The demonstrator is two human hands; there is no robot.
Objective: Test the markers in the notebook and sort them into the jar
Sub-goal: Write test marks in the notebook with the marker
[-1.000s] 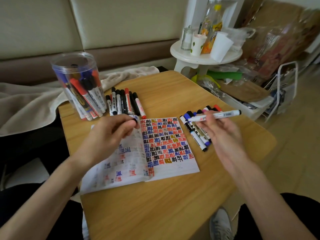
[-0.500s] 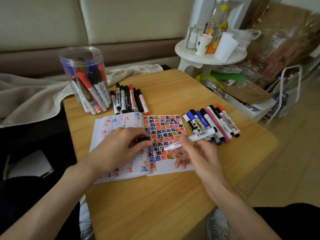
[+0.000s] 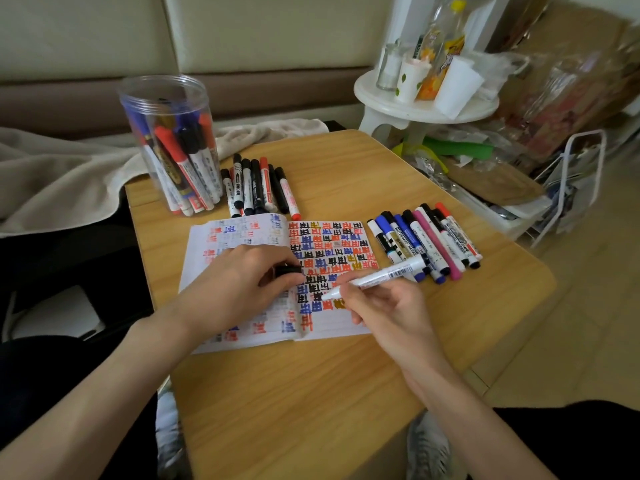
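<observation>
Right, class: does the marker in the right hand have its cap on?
No: the marker has a bare tip over the notebook, and the left hand pinches a black cap.

White stool [image 3: 415, 114] bearing cups [image 3: 457, 86] and bottles [image 3: 450, 36] far up-right of the grip; beige blanket [image 3: 52, 174] far left

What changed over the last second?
The right hand brought the uncapped marker down from above the right row to the notebook, tip at the page. The left hand, pinching the black cap, slid down the left page. The jar and the left row stayed put.
</observation>
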